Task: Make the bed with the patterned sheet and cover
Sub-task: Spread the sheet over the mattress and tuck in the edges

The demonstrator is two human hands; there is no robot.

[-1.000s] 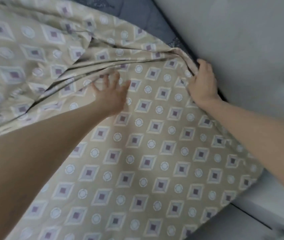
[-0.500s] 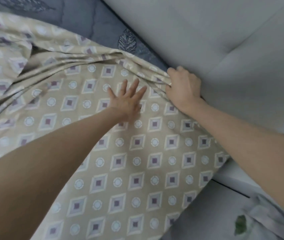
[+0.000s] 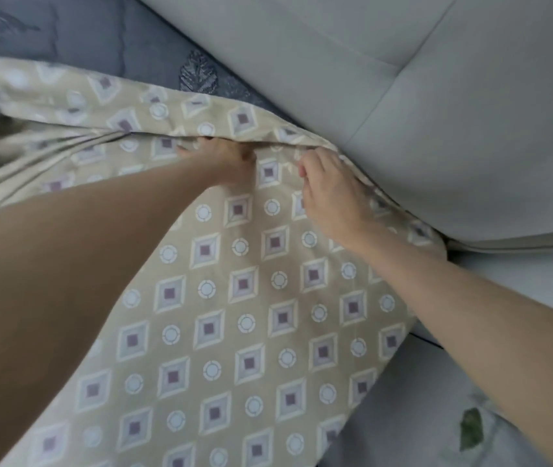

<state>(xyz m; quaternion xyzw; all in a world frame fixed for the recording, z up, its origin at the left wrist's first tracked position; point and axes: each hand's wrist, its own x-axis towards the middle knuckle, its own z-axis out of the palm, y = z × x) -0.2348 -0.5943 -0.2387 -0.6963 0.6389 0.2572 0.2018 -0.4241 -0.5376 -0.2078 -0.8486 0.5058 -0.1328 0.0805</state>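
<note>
The patterned sheet (image 3: 241, 318) lies flat over the near part of the bed. At its far side it is bunched up into a long fold (image 3: 234, 128). That fold runs from left to right and ends by the grey padded headboard (image 3: 436, 112) on the right. Past the fold, far and to the left, the blue mattress (image 3: 99, 38) with leaf shapes is bare.

Both hands are right at the fold, close to each other. The left hand (image 3: 226, 163) reaches under the lip of the fold. Its fingertips are hidden by the cloth, so I cannot tell if they lie flat or hold it. The right hand (image 3: 330, 193) is nearer the headboard. Its fingers (image 3: 303, 165) are curled and seem to pinch a bit of the sheet at the edge.

The fold lies just beyond the fingers, on the far side. The bare mattress is farther that way too. So I think the next move has to go away from the person, pushing the sheet out over the blue part. The right hand is best placed for the edge along the headboard. The left hand is best placed for the loose bunch on the left.
</note>
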